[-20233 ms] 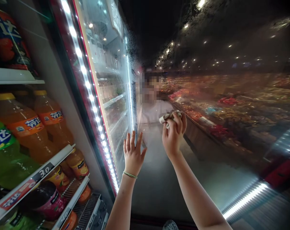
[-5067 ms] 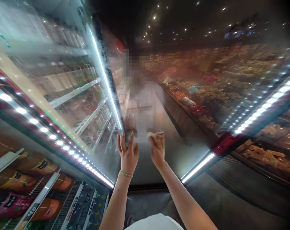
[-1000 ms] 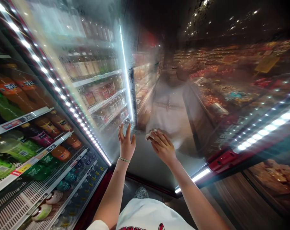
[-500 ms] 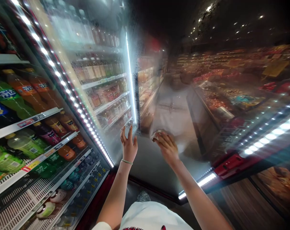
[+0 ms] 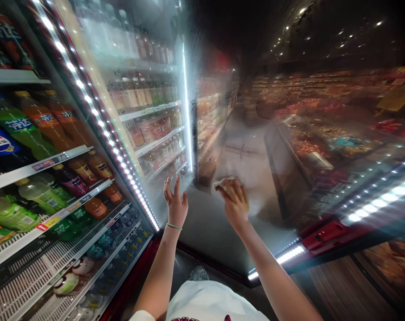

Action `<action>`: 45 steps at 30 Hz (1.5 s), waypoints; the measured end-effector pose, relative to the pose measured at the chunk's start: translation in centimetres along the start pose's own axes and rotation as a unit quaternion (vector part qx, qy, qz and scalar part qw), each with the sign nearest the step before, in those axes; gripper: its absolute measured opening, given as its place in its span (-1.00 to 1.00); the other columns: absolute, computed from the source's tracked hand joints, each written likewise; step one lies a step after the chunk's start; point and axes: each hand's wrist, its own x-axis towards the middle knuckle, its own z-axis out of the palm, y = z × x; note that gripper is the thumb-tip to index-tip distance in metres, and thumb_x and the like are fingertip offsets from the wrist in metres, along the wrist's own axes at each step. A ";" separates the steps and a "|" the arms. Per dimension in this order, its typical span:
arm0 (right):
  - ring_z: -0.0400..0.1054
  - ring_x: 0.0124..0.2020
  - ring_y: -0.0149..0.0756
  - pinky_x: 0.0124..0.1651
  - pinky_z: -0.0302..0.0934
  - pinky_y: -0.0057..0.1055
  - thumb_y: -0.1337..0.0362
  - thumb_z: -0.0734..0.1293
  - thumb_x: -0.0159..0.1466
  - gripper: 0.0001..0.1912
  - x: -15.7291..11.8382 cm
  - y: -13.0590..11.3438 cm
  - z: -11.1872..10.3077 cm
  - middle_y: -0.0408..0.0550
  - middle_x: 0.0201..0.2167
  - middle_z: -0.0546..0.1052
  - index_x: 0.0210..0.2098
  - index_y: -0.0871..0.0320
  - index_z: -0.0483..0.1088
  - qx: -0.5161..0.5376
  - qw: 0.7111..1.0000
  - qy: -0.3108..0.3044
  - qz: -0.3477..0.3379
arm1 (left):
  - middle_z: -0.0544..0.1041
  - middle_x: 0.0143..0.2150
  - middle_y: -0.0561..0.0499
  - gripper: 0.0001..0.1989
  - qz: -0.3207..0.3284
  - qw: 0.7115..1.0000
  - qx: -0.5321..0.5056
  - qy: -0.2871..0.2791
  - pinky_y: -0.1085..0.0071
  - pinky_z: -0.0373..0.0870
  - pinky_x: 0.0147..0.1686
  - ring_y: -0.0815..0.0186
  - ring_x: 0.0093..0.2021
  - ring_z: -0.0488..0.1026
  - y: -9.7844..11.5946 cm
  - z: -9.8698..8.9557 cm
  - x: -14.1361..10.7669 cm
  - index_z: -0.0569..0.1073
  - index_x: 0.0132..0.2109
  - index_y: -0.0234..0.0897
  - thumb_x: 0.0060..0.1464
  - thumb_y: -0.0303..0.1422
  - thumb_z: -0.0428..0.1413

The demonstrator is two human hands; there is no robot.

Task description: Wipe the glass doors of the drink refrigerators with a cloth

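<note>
Fogged glass (image 5: 216, 218) of a cooler door stands in front of me, with streaks and misty patches over it. My right hand (image 5: 235, 198) presses a crumpled whitish cloth (image 5: 218, 183) against the pane; the fingers are a little blurred and cover most of the cloth. To its left, my left hand (image 5: 176, 203) is raised with its fingers apart and nothing in them. It is close to the glass, but I cannot tell whether the fingertips touch it. A thin band circles the left wrist.
At left, cooler shelves (image 5: 68, 158) hold several drink bottles (image 5: 48, 194). A bright LED strip (image 5: 102, 125) runs down the cooler's frame. The door's red lower edge (image 5: 326, 235) has another light strip (image 5: 383, 200). Through or in the glass appear an aisle and heaped goods.
My right hand has shifted slightly right with the cloth, its fingers more upright. My left hand has moved slightly left. The whole view has turned a little.
</note>
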 end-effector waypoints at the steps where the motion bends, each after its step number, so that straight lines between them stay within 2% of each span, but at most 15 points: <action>1: -0.16 0.55 -0.13 0.55 -0.10 0.02 0.52 0.19 0.42 -0.49 0.9 0.3 -0.1 -0.10 0.37 0.38 0.24 -0.02 0.44 -0.006 0.998 0.029 0.049 | 0.07 0.48 -0.29 -0.44 -0.003 1.000 -0.001 -0.002 -0.18 0.14 0.39 -0.07 0.52 -0.03 -0.1 0.1 -0.2 0.18 0.45 -0.16 0.36 -0.36 -0.01; 3: -0.20 0.56 -0.05 0.53 -0.10 0.11 0.50 0.20 0.42 -0.46 3.1 -0.1 0.4 -0.07 0.42 0.30 0.30 -0.05 0.39 -0.005 0.995 0.043 0.085 | 0.07 0.49 -0.28 -0.44 -0.006 1.000 -0.003 -0.004 -0.17 0.14 0.40 -0.06 0.52 -0.03 -0.1 0.4 -0.3 0.18 0.45 -0.15 0.35 -0.37 -0.01; 5: -0.15 0.55 -0.14 0.55 -0.10 0.02 0.49 0.20 0.42 -0.43 4.0 -1.3 1.4 -0.12 0.42 0.29 0.35 -0.04 0.32 0.013 1.000 -0.007 0.025 | 0.07 0.49 -0.26 -0.44 -0.006 1.000 -0.005 -0.007 -0.16 0.11 0.41 -0.05 0.52 -0.02 0.0 0.5 -0.1 0.19 0.45 -0.15 0.35 -0.37 -0.01; 7: -0.02 0.52 -0.30 0.56 -0.09 -0.19 0.52 0.20 0.41 -0.41 2.7 -2.5 2.2 -0.19 0.40 0.32 0.37 0.00 0.29 0.027 0.995 -0.063 -0.069 | 0.08 0.49 -0.26 -0.45 -0.009 1.000 -0.004 -0.007 -0.16 0.09 0.42 -0.05 0.52 -0.02 0.0 0.5 0.3 0.20 0.44 -0.15 0.36 -0.37 -0.01; 9: 0.09 0.47 -0.39 0.55 -0.09 -0.32 0.55 0.20 0.39 -0.40 0.1 -2.7 2.1 -0.24 0.36 0.39 0.36 0.01 0.30 0.021 0.990 -0.080 -0.111 | 0.08 0.49 -0.26 -0.45 -0.013 1.000 -0.002 -0.008 -0.17 0.07 0.43 -0.06 0.53 -0.05 0.0 0.4 0.7 0.20 0.44 -0.16 0.36 -0.35 -0.02; 12: 0.11 0.47 -0.24 0.55 -0.08 -0.20 0.48 0.26 0.40 -0.44 -2.6 -1.6 0.6 -0.15 0.32 0.43 0.34 0.00 0.34 -0.020 0.998 -0.051 -0.032 | 0.08 0.49 -0.26 -0.46 -0.010 1.000 0.000 -0.012 -0.18 0.05 0.44 -0.06 0.53 -0.05 -0.3 0.3 0.6 0.19 0.45 -0.16 0.37 -0.36 -0.04; 16: -0.03 0.51 0.06 0.52 -0.07 0.09 0.37 0.29 0.41 -0.45 -0.7 -1.2 0.0 0.02 0.41 0.30 0.37 0.01 0.31 -0.052 0.993 -0.027 0.098 | 0.11 0.49 -0.24 -0.46 -0.011 1.000 0.001 -0.026 -0.17 0.08 0.43 -0.06 0.52 -0.02 -0.6 0.6 -0.1 0.21 0.44 -0.13 0.37 -0.36 -0.03; 18: 0.06 0.48 -0.02 0.52 -0.05 0.01 0.37 0.27 0.42 -0.43 0.1 -1.8 0.8 -0.04 0.39 0.33 0.39 -0.03 0.27 -0.023 0.996 -0.062 0.058 | 0.12 0.48 -0.24 -0.45 -0.002 0.999 0.004 -0.034 -0.16 0.11 0.42 -0.06 0.52 0.00 -0.7 0.6 -0.1 0.21 0.44 -0.13 0.36 -0.35 -0.01; 21: 0.29 0.37 -0.24 0.49 0.04 -0.23 0.46 0.24 0.42 -0.39 -1.4 -2.2 1.8 -0.18 0.31 0.44 0.39 -0.13 0.26 0.025 0.993 -0.114 -0.024 | 0.13 0.47 -0.25 -0.45 0.020 0.999 0.014 -0.031 -0.15 0.14 0.41 -0.04 0.51 0.01 -0.9 0.5 0.1 0.19 0.45 -0.13 0.37 -0.36 -0.01; 23: 0.36 0.31 -0.25 0.46 0.08 -0.23 0.51 0.24 0.40 -0.37 -3.3 -1.7 1.8 -0.18 0.26 0.50 0.36 -0.16 0.30 0.026 0.994 -0.105 -0.009 | 0.15 0.46 -0.26 -0.46 0.036 0.999 0.024 -0.027 -0.16 0.14 0.41 -0.05 0.51 0.02 -0.9 0.4 0.1 0.20 0.44 -0.13 0.37 -0.38 -0.02; 27: 0.30 0.36 -0.03 0.44 0.08 -0.01 0.48 0.26 0.40 -0.42 -4.8 -1.0 1.2 -0.06 0.26 0.50 0.32 -0.14 0.37 -0.036 0.994 -0.059 0.083 | 0.21 0.42 -0.30 -0.49 0.079 0.996 0.019 -0.027 -0.16 0.19 0.38 -0.05 0.49 0.07 -0.1 1.1 -0.4 0.26 0.40 -0.18 0.36 -0.40 0.01; 33: 0.37 0.29 -0.23 0.38 0.14 -0.21 0.47 0.23 0.42 -0.46 -5.3 -2.3 1.4 -0.19 0.22 0.54 0.27 -0.16 0.41 -0.037 0.996 -0.084 -0.007 | 0.32 0.36 -0.27 -0.54 0.121 0.992 -0.020 -0.039 -0.09 0.29 0.35 0.00 0.44 0.20 2.0 2.0 -1.4 0.35 0.34 -0.18 0.33 -0.43 0.06; 38: 0.33 0.26 -0.07 0.31 0.19 -0.05 0.50 0.24 0.38 -0.51 -6.8 -2.3 0.1 0.00 0.15 0.55 0.16 -0.10 0.51 -0.091 0.990 -0.026 0.106 | 0.39 0.30 -0.24 -0.59 0.118 0.991 -0.020 -0.055 -0.04 0.35 0.32 0.02 0.41 0.26 1.9 0.4 -2.7 0.42 0.27 -0.18 0.32 -0.46 0.07; 42: 0.37 0.06 -0.11 0.11 0.26 -0.16 0.50 0.30 0.35 -0.59 -5.5 -2.3 -0.5 0.08 0.00 0.52 0.04 -0.06 0.57 -0.076 0.985 -0.014 0.155 | 0.46 0.23 -0.21 -0.65 0.102 0.991 -0.039 -0.072 0.00 0.42 0.25 0.04 0.33 0.36 1.7 -0.7 -3.0 0.46 0.21 -0.18 0.33 -0.45 0.07; 45: 0.38 -0.17 -0.23 -0.07 0.23 -0.27 0.45 0.32 0.36 -0.72 -4.5 -1.9 -1.1 0.03 -0.18 0.53 -0.10 -0.01 0.59 -0.065 0.982 -0.036 0.176 | 0.55 0.08 -0.17 -0.66 0.079 0.989 -0.091 -0.089 0.12 0.51 0.12 0.14 0.12 0.51 1.6 -0.2 -2.2 0.44 0.22 -0.17 0.34 -0.42 0.07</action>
